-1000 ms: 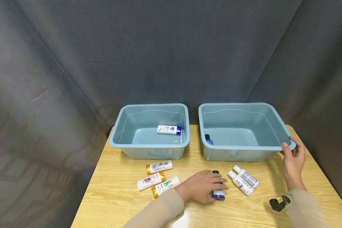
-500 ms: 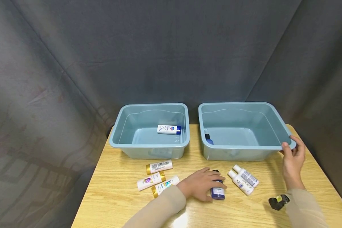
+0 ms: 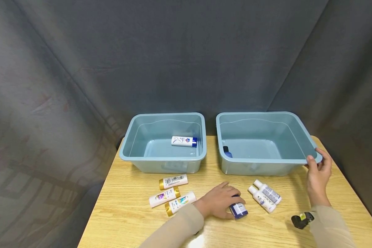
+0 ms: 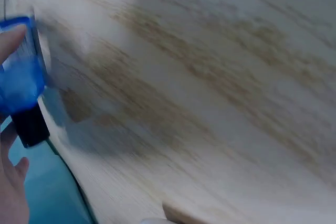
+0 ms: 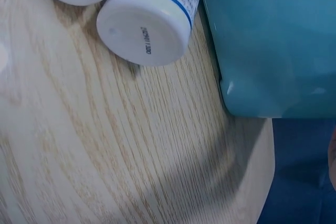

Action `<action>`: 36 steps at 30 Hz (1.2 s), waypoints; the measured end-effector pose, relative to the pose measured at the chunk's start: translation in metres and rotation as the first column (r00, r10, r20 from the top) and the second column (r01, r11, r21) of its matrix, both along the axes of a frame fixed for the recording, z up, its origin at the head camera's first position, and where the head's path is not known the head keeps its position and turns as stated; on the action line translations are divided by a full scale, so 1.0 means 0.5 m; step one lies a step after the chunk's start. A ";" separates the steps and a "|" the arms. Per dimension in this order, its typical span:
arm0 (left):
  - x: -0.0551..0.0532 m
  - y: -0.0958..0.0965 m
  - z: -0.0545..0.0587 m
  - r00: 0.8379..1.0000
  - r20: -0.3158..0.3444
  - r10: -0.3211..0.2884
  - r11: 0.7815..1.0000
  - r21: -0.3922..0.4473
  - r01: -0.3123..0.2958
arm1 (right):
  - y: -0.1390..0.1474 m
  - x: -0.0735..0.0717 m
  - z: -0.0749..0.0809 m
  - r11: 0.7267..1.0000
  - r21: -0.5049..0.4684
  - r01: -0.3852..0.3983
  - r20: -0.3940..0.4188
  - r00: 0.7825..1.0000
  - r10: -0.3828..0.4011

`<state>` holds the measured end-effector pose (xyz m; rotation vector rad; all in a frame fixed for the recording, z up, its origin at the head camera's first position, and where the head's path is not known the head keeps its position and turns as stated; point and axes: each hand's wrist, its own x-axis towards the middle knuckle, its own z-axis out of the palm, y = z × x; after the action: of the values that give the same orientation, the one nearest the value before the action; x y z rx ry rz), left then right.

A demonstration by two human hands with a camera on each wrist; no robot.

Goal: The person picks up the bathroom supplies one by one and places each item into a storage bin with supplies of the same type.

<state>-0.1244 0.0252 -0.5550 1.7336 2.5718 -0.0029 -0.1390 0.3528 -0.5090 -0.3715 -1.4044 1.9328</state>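
Note:
My left hand (image 3: 218, 201) grips a small dark blue bottle (image 3: 239, 210) with a pale label, just above or against the tabletop. In the left wrist view the blue bottle (image 4: 22, 85) shows its black cap (image 4: 30, 125), with a finger across the label. My right hand (image 3: 320, 175) holds the near right corner of the right light blue bin (image 3: 260, 167), thumb over the rim. Two white bottles (image 3: 264, 198) lie between my hands; their white bases (image 5: 142, 30) show in the right wrist view.
The left light blue bin (image 3: 161, 166) contains a white bottle with a blue cap (image 3: 184, 141). A dark-capped blue bottle (image 3: 227, 152) lies in the right bin. Several white, gold-capped bottles (image 3: 165, 197) lie at left on the wooden table (image 3: 117, 220). A grey curtain (image 3: 186, 62) hangs behind.
The blue bottle under my left hand has turned, its base swinging slightly right, and my fingers have closed round it. My right hand stays on the bin's corner.

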 end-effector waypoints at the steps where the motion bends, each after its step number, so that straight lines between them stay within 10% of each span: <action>1: 0.000 0.000 -0.001 1.000 0.007 0.013 1.000 0.005 -0.013 | 0.000 0.000 0.000 1.000 0.004 0.002 0.005 1.000 -0.002; 14: 0.012 -0.006 -0.008 0.987 0.135 0.090 0.994 0.056 -0.098 | -0.005 0.000 -0.001 1.000 0.010 0.008 -0.012 1.000 -0.008; 36: 0.026 0.002 0.012 0.994 -0.064 0.086 0.991 0.104 -0.079 | -0.006 0.000 -0.005 1.000 0.021 0.002 -0.020 1.000 -0.002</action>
<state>-0.1113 0.0261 -0.5488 1.6860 2.7364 0.0731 -0.1388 0.3496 -0.5118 -0.3426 -1.4097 1.9135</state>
